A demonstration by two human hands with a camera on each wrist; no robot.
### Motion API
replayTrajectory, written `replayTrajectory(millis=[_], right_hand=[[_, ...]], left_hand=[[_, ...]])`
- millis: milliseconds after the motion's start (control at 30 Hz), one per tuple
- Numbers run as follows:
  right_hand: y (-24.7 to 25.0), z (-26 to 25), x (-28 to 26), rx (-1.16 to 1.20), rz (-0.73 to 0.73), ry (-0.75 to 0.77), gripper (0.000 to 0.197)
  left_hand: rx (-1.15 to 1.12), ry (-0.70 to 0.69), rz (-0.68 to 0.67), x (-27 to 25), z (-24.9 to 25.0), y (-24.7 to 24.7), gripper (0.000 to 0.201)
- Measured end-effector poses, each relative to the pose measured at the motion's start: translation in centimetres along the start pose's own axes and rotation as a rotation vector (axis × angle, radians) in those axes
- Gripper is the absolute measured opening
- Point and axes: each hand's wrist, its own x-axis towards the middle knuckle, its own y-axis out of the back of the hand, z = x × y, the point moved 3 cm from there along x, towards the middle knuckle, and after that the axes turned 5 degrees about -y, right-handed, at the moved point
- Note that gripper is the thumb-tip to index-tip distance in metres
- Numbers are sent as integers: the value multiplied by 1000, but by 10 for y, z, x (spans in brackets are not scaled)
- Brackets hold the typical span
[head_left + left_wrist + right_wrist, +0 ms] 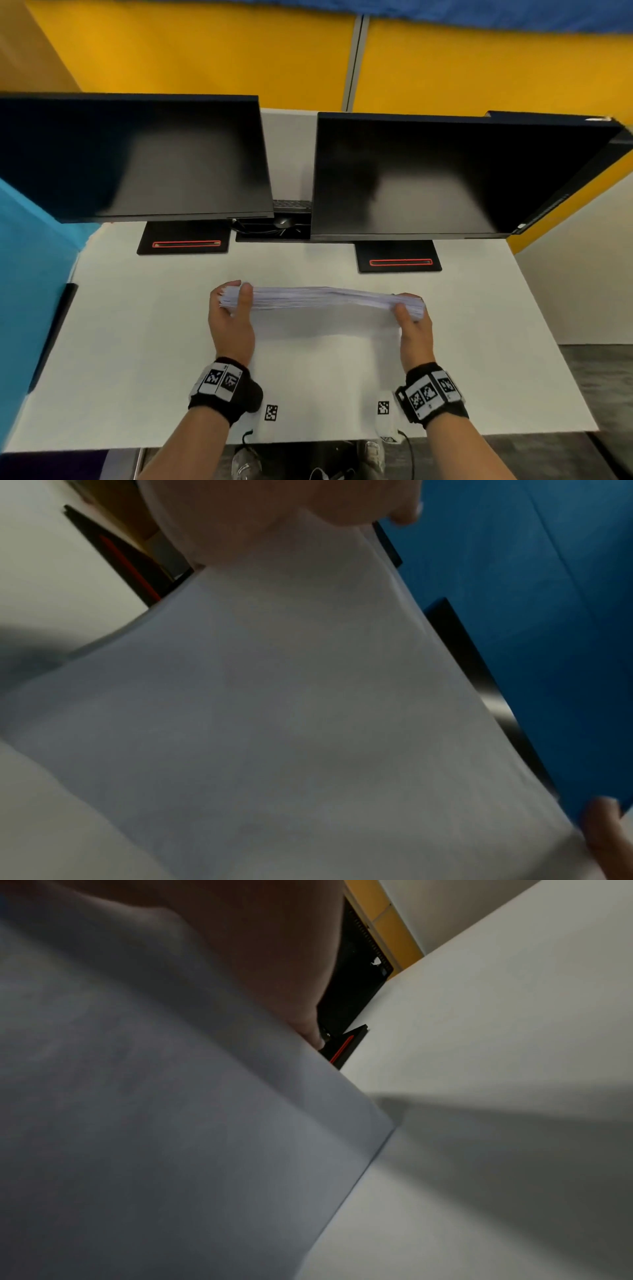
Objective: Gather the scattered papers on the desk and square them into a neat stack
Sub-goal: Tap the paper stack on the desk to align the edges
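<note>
Head view alone: both hands, left hand [231, 318] and right hand [412, 325], gripping paper stack [322, 298].

No readable text; only coded markers on wrist bands [219, 380], desk [137, 342].

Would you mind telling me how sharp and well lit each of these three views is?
Head view: bright and even, wide-angle bend in the monitors, a soft shadow on the desk under the paper stack held by the left hand and right hand. Left wrist view: dim, paper blurred. Right wrist view: dim, soft, broad shadow on the desk.
</note>
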Motion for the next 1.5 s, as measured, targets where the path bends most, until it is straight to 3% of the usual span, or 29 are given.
replayTrajectory(millis=[100, 200, 300, 367, 533, 600, 700, 833, 933, 1000, 1033, 1100, 1133, 1200, 1267, 1333, 1367, 1433, 1500], right_hand=[[-2, 0, 4, 64, 94, -18, 35], [-4, -3, 9, 80, 121, 2, 25], [-3, -8, 13, 46, 120, 4, 25], [-2, -11, 14, -7, 93, 2, 29], [8, -23, 18, -323, -131, -17, 52], [18, -30, 21, -501, -86, 0, 40], [27, -46, 27, -710, -71, 108, 32], [-22, -80, 10, -917, -254, 396, 40], [-70, -94, -4, -753, -243, 390, 22], [-75, -92, -4, -561, -188, 287, 12], [-70, -91, -4, -453, -163, 215, 12], [-53, -88, -4, -254, -127, 117, 19], [-46, -88, -4, -183, -109, 105, 22], [-39, -90, -8, -81, -111, 115, 22], [-36, -91, -11, -14, -128, 136, 28], [-34, -86, -11, -7, -143, 157, 31], [-32, -84, -11, -13, -148, 161, 31], [-29, -77, -9, -53, -155, 139, 29], [-26, -65, -7, -104, -186, 95, 34]], left_hand=[[-33, 20, 66, 4, 2, -5, 12], [-10, 23, 27, 8, 0, -3, 11], [54, 12, -177, 8, -8, 0, 47], [181, 9, -230, 9, -9, 3, 67], [294, -28, -189, 22, 8, -3, 34], [334, -63, -238, 29, 21, -7, 35], [371, -208, -357, 38, 66, -14, 35], [520, -531, -621, 27, 143, -49, 31], [571, -803, -720, 5, 172, -78, 29], [631, -861, -615, 15, 170, -68, 46], [663, -803, -507, 27, 163, -55, 63], [577, -522, -277, 50, 141, -22, 98], [445, -357, -239, 54, 127, -11, 112], [172, -141, -353, 47, 104, -9, 121], [104, -85, -505, 32, 99, -19, 95], [95, -90, -553, 20, 99, -29, 55], [91, -111, -557, 15, 98, -32, 47], [102, -120, -524, 9, 83, -31, 46], [109, -42, -472, 3, 58, -26, 55]])
